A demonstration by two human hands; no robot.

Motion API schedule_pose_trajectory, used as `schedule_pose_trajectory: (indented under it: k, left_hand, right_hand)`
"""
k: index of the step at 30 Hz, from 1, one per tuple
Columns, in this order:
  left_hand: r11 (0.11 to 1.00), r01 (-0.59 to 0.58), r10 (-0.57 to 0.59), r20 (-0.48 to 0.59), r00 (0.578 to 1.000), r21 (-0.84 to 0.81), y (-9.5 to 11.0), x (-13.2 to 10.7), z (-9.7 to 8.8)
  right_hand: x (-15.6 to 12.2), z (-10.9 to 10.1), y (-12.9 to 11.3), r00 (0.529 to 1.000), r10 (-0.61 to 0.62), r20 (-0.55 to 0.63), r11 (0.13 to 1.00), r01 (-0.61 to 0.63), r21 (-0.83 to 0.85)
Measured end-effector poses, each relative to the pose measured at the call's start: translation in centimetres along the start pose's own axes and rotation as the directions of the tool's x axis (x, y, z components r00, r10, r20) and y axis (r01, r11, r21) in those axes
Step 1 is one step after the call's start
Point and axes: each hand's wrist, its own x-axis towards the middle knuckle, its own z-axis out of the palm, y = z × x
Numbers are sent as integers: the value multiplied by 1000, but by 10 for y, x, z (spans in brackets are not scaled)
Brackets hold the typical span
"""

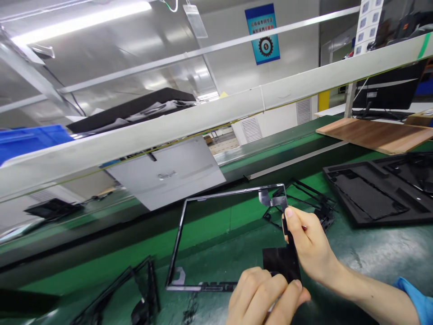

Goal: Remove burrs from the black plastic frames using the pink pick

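Observation:
A thin black rectangular bezel frame (pixel 233 193) is held up at a tilt over the green bench; the bench shows through its opening. My right hand (pixel 313 241) grips its right side, thumb laid along the edge and fingers curled behind. Around the lower right corner, my left hand (pixel 265 295) has its fingers closed on the frame. Between the two hands sits a flat black piece (pixel 279 262) at the frame's right side; whether it is attached cannot be made out. Pale tabs show at the upper right and lower left corners.
More black frames lie behind my right hand (pixel 314 198) and at lower left (pixel 149 280). A black foam tray (pixel 368 221) holding frames is at right, with a wooden board (pixel 375 133) beyond. A white shelf beam (pixel 237 104) crosses above, with a grey panel (pixel 165 176) beneath.

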Motion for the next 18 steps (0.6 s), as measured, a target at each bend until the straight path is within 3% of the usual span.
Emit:
schedule_pose_trajectory:
  k: [3, 8, 14, 18]
  left_hand:
    - [998, -18, 17, -17, 1000, -56, 2, 10, -1]
    - [963, 195, -200, -12, 980, -187, 9, 15, 3]
    - [905, 321, -294, 136, 946, -279, 9, 12, -2]
    - [889, 357, -316, 177, 932, -288, 9, 12, -4]
  right_hand:
    - [0, 0, 0, 1000, -10, -2, 1000, 10, -5]
    - [1, -2, 0, 992, -117, -35, 989, 114, -90]
    - [0, -3, 0, 978, -207, -38, 965, 197, -175]
    - [-2, -3, -1, 962, -270, -32, 936, 254, -243]
